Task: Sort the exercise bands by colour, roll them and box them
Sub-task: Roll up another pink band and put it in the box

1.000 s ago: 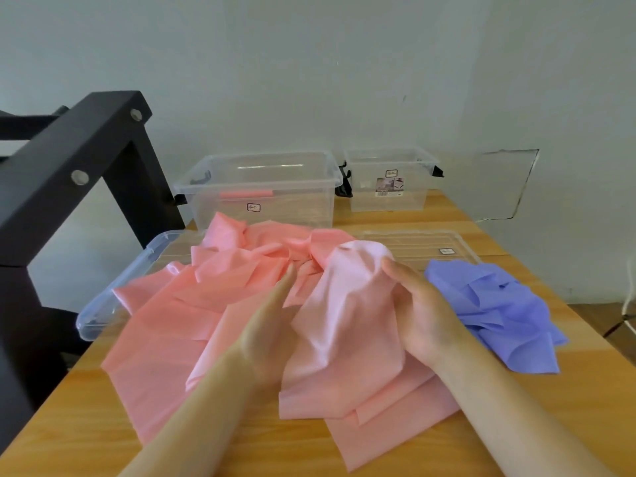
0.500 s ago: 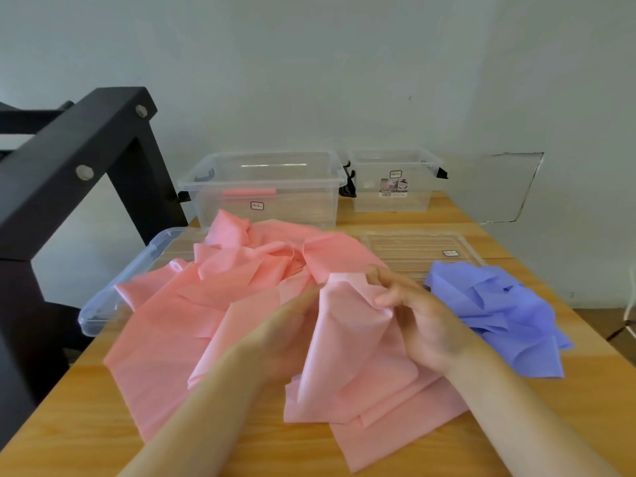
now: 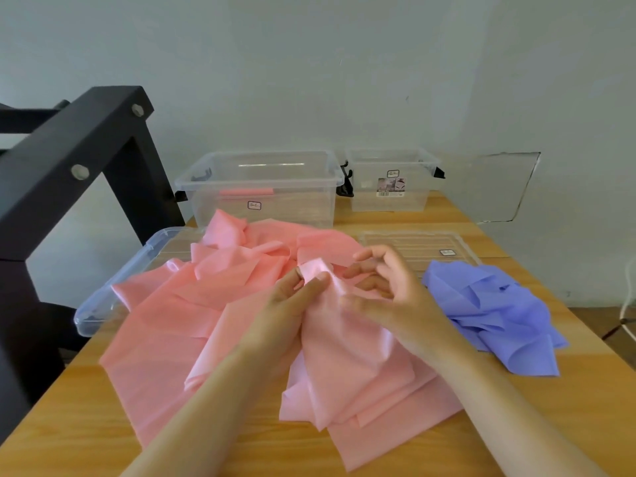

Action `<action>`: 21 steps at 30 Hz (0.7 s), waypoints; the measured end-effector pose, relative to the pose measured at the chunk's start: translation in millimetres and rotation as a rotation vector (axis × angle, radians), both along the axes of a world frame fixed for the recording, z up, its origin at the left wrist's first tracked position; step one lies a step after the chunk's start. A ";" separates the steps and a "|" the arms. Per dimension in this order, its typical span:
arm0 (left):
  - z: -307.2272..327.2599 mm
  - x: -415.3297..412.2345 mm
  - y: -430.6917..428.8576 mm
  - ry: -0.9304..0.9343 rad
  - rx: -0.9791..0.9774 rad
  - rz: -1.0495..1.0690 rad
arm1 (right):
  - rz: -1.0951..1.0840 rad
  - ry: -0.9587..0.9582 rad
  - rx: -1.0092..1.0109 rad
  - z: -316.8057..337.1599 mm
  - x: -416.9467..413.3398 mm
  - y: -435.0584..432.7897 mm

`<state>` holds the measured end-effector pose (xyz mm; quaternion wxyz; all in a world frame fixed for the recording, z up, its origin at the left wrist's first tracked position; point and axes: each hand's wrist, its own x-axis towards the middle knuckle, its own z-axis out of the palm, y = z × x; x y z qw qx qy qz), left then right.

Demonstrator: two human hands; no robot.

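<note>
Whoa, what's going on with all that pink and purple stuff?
Someone is sorting stretchy exercise bands on a wooden table. Their left hand pinches the top of a pale pink band over the pink pile. The right hand is beside it with loose fingers. The purple bands lie in their own heap to the right. At the back stand two clear boxes. The big box has one pink roll in it, and the small box stands next to it.

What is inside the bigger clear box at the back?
One pink roll shows through the wall of the bigger clear box. The pile of pink bands covers its lower front, so anything low there is hidden.
</note>
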<state>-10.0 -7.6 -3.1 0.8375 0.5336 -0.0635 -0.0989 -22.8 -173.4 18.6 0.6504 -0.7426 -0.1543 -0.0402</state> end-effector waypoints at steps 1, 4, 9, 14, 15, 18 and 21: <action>0.4 -1.1 -1.1 -0.004 0.019 0.023 | -0.036 -0.063 -0.070 -1.9 -0.9 3.0; 0.6 -3.8 -4.6 -0.043 0.044 0.006 | -0.127 -0.272 -0.259 -6.7 -2.5 9.6; 4.5 -2.7 -7.3 -0.022 -0.090 -0.082 | -0.164 -0.303 -0.276 -6.2 -1.6 11.3; 2.8 0.4 -2.4 -0.033 -0.031 -0.046 | -0.141 -0.229 -0.170 -8.0 1.3 8.5; 1.7 -0.3 -1.9 -0.030 -0.029 -0.048 | -0.152 -0.229 -0.166 -8.9 2.2 8.0; 2.7 -2.2 0.0 -0.014 -0.039 -0.054 | -0.197 -0.227 -0.161 -11.3 4.3 5.6; 4.6 -0.1 2.9 -0.029 0.004 -0.036 | -0.235 -0.233 -0.195 -12.2 6.5 4.1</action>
